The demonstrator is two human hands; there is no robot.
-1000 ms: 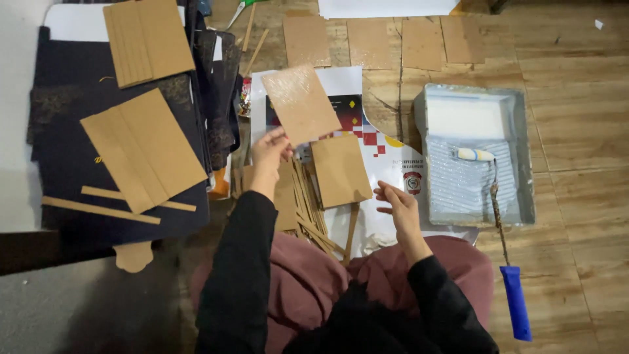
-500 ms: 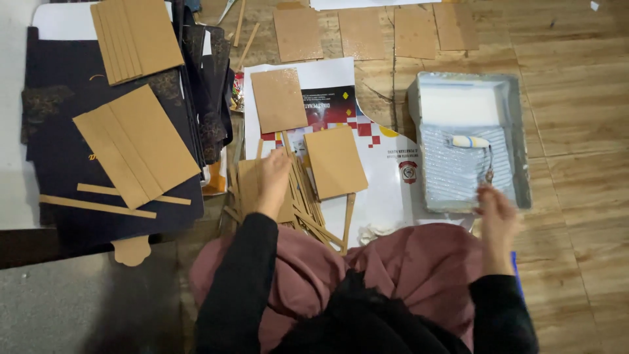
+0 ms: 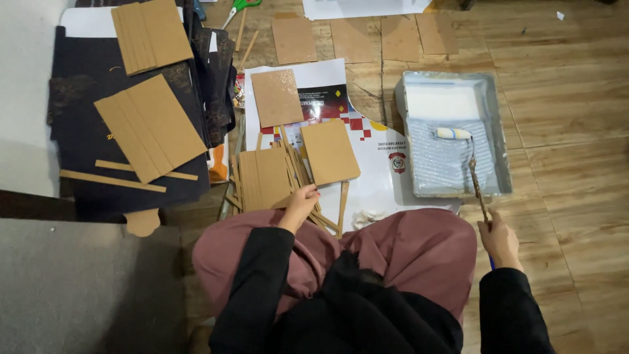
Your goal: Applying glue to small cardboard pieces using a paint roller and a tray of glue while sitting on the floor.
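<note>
Looking down from the head camera: you sit on the wooden floor, both hands in view.

Your right hand [image 3: 500,239] is closed around the handle of the paint roller with the thin metal shaft [image 3: 473,177]; its small white roller head lies in the grey rectangular plastic paint tray [image 3: 503,157]. The tray holds that one roller, with pale glue or paint over its flat upper part and ribbed slope; I can't tell which it is.

Your left hand [image 3: 300,204] rests with fingers curled on the edge of the stack of brown cardboard panels and strips [image 3: 265,177] just in front of your knees. I can't tell if it pinches a piece or only presses on the stack.

Counts:
- 2 single brown cardboard rectangles on the white printed poster sheet [image 3: 373,167]: one upper [image 3: 277,97], one lower [image 3: 329,151], beside the stack.
- 2 grouped brown cardboard panels on the dark navy fabric sheet [image 3: 85,137] at left: top one [image 3: 151,34], larger tilted one [image 3: 149,126].
- 2 long narrow cardboard strips [image 3: 113,181] below that tilted panel.
- 4 flat cardboard pieces [image 3: 364,38] in a row on the floor at the top.
- 1 pair of green-handled scissors [image 3: 238,8] at the top edge, partly cut off.

The number of pieces in the stack is not countable; they overlap.
</note>
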